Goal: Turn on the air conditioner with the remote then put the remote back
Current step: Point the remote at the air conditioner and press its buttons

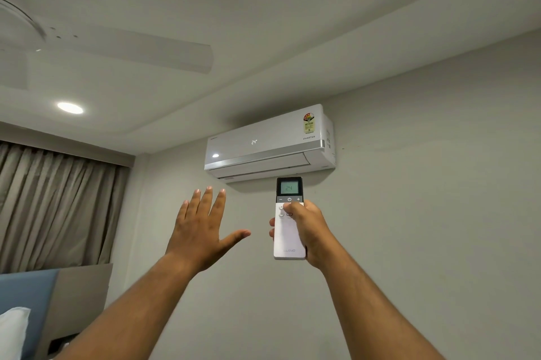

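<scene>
Holding the remote [288, 222] upright in the right hand [308, 230], fingers wrapped round its body and thumb resting on the buttons just under the power key; its little screen reads 24. Left hand [202, 229] is up beside it, empty, fingers spread wide. Further off, the air conditioner [269, 144] on the wall shows 24 too. Curtains [58, 204] hang off left, ceiling fan [87, 37] overhead.

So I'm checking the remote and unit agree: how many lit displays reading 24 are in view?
2. One is on the air conditioner front panel, on the wall. The other is the remote screen, at its top end, above the right hand gripping it.
</scene>
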